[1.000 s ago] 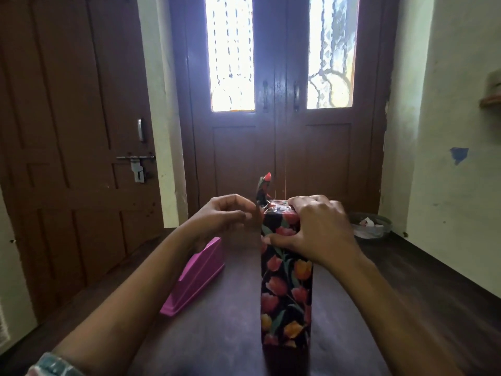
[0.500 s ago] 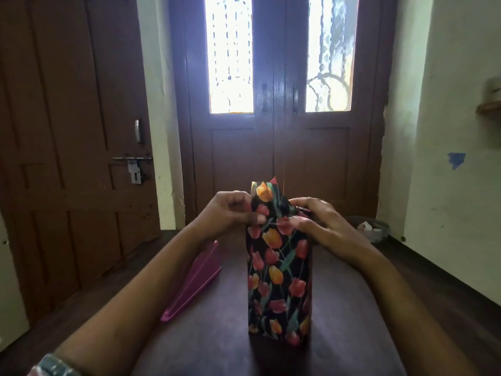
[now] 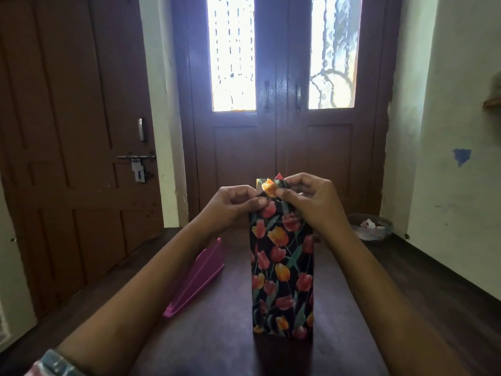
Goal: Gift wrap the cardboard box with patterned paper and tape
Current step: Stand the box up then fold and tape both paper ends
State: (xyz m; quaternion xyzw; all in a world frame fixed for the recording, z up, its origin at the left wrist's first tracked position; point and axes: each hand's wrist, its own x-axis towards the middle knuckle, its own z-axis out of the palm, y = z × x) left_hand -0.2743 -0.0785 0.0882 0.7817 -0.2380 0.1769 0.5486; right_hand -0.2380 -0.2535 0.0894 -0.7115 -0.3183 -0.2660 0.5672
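Cardboard box is stood upright on the dark surface at centre of view, with its long axis vertical and its unfinished end pointed up. Its sides are already covered by patterned paper. The upright placement is judged to bring the top end within reach for folding. Loose paper flaps at the top are pinched from both sides, with left hand and right hand curled onto them, close together. No tape is seen. A pink object is laid left of the box. Farther off, a bin and double doors are noted.
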